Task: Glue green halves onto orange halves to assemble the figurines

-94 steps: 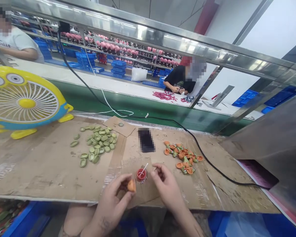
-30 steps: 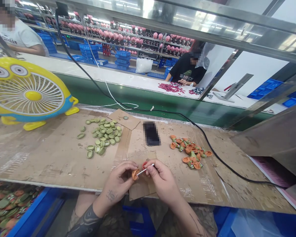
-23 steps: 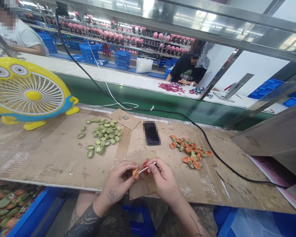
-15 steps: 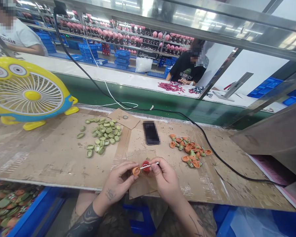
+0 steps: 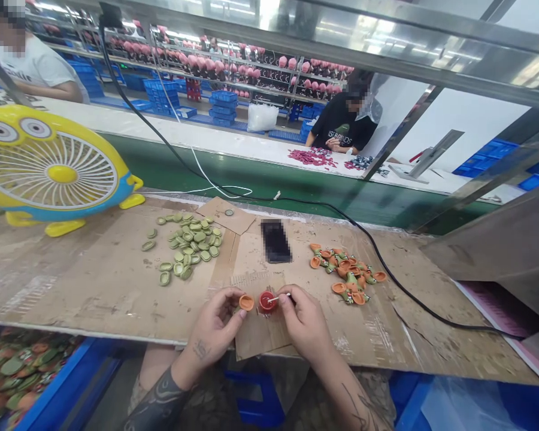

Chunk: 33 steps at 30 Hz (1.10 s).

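Between the thumb and fingers of my left hand [image 5: 216,323] is a small orange cup-shaped piece [image 5: 247,302], its hollow side facing up. My right hand [image 5: 306,320] pinches a thin white stick [image 5: 279,297], like a cotton swab. The stick's far end is in a small red pot [image 5: 266,303] on a piece of cardboard [image 5: 263,341]. A pile of green oval pieces [image 5: 197,237] lies to the left beyond my hands. Orange-and-green figure pieces [image 5: 351,270] are heaped on the right.
A dark phone [image 5: 276,241] lies beyond the pot. A yellow fan [image 5: 61,173] stands at the left. A black cable [image 5: 372,242] crosses the right side. A blue crate [image 5: 49,389] of pieces sits lower left. One co-worker [image 5: 344,123] sits across the white counter, another person [image 5: 45,66] far left.
The stick's tip has moved right, from beside the orange piece into the red pot. My left hand has tilted the orange piece so its hollow faces up more.
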Tool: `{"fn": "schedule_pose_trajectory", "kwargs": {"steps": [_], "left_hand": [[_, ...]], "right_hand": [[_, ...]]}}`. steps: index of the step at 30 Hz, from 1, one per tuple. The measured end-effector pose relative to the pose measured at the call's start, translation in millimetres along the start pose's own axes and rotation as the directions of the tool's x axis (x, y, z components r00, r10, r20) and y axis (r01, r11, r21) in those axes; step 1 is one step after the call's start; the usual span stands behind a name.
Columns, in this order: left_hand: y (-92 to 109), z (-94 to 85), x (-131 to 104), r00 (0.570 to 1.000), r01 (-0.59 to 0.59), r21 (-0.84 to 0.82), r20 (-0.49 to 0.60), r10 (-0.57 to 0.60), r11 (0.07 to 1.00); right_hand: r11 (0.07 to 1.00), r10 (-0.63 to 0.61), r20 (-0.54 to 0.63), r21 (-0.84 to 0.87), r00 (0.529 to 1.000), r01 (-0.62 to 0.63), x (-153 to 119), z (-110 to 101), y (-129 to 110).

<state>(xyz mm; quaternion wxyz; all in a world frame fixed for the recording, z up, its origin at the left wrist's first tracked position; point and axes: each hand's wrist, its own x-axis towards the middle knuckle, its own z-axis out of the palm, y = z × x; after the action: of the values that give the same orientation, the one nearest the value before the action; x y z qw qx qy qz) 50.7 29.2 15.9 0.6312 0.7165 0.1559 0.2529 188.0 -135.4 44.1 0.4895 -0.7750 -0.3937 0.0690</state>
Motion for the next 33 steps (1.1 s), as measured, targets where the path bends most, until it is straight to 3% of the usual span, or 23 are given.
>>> {"fn": "schedule_pose_trajectory", "kwargs": {"steps": [3, 7, 14, 18, 23, 25, 30, 33], "left_hand": [[-1.1, -1.1, -0.1, 1.0, 0.015, 0.015, 0.025, -0.015, 1.0], [-4.0, -2.5, -1.7, 0.999, 0.019, 0.048, 0.044, -0.021, 0.999], [-3.6, -4.0, -0.1, 0.999, -0.005, 0.061, 0.052, 0.002, 0.998], [-2.1, -6.0, 0.9, 0.996, -0.037, 0.116, 0.084, 0.028, 0.993], [-4.7, -6.4, 1.3, 0.995, 0.092, 0.013, 0.039, -0.092, 0.996], [-6.0, -6.2, 3.4, 0.995, 0.097, -0.009, 0.004, -0.097, 0.995], [-7.5, -6.2, 10.2, 0.999, -0.037, -0.001, -0.028, 0.037, 0.999], [-8.8, -5.0, 10.4, 1.0, -0.016, 0.004, -0.016, 0.016, 1.0]], "right_hand": [[0.978, 0.079, -0.043, 0.198, 0.996, -0.069, -1.3, -1.9, -11.8], [0.914, 0.099, 0.036, 0.392, 0.994, -0.105, -4.1, 4.3, -21.5], [0.98, 0.002, 0.035, 0.2, 0.999, -0.009, -5.2, 11.7, -19.4], [0.975, -0.052, 0.025, 0.217, 0.998, 0.046, -6.0, 7.1, -20.9], [0.991, -0.038, -0.062, 0.128, 0.997, 0.046, -1.0, -0.2, -11.6], [0.997, -0.05, -0.035, 0.048, 0.998, 0.052, 2.2, -0.6, -3.9], [0.997, -0.078, 0.064, -0.011, 0.995, 0.079, 3.5, 6.0, 10.7], [0.997, -0.081, 0.088, -0.012, 0.993, 0.083, 1.7, 9.6, 13.6]]}}
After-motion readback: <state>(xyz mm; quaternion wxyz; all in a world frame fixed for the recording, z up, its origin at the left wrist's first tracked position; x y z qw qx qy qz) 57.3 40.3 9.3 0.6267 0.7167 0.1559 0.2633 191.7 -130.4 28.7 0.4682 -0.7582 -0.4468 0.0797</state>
